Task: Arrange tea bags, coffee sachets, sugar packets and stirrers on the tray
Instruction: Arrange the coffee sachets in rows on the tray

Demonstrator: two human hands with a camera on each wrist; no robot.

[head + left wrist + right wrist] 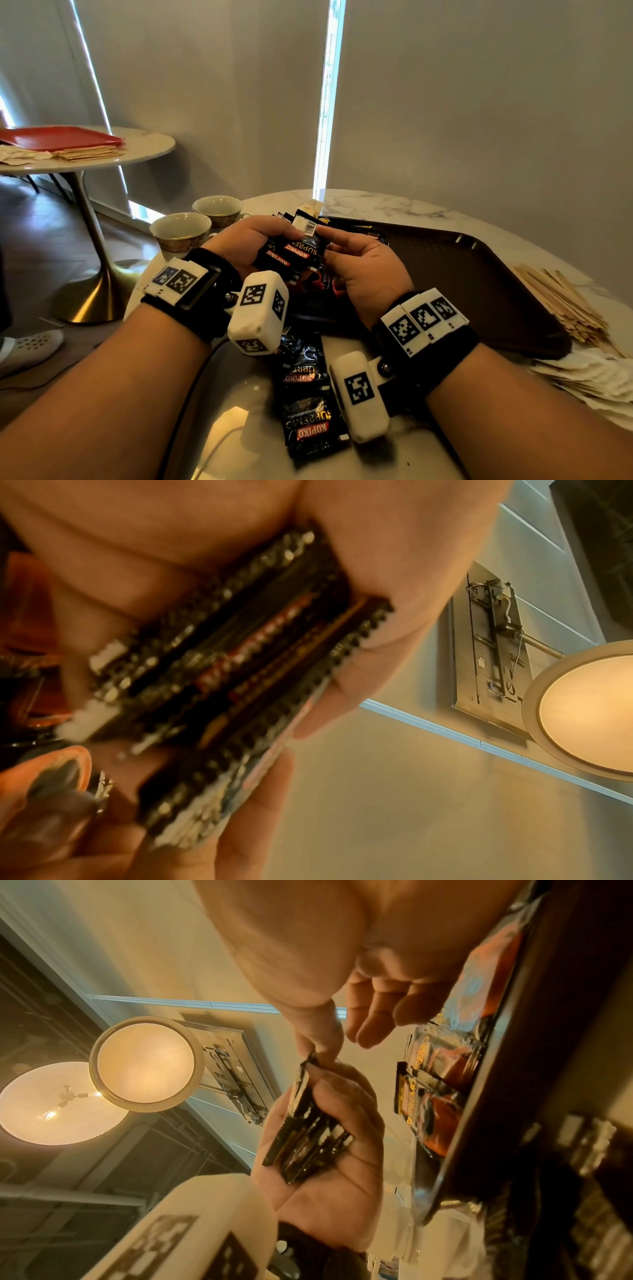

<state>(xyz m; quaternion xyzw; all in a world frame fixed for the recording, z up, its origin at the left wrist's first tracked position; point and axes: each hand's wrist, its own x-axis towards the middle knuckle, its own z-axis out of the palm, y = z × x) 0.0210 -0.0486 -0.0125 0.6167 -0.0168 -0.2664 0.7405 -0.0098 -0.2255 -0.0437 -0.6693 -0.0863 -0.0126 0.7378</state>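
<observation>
Clamped in the left hand (245, 240): a stack of coffee sachets (294, 251), fingers curled round it. Pinching its top corner, right hand (359, 270), thumb against forefinger. Light, slick foil, likely to fan out; best gripped across the flat faces. Above the tray (486, 274)'s left edge. Loose sachets (308, 404) at the table's near edge, stirrers (561, 305) right, cups (181, 229) left.

Coffee sachets (301, 251) black with red and gold print, one with a white barcode patch. Tray (479, 274) dark brown. Worktop (394, 205) white marble, grey veins. Stirrers (561, 305) pale wood. Teacups (181, 231) cream with gold floral band. Far tray (61, 137) red. Wrist markers (424, 320) white with black squares on black straps.
</observation>
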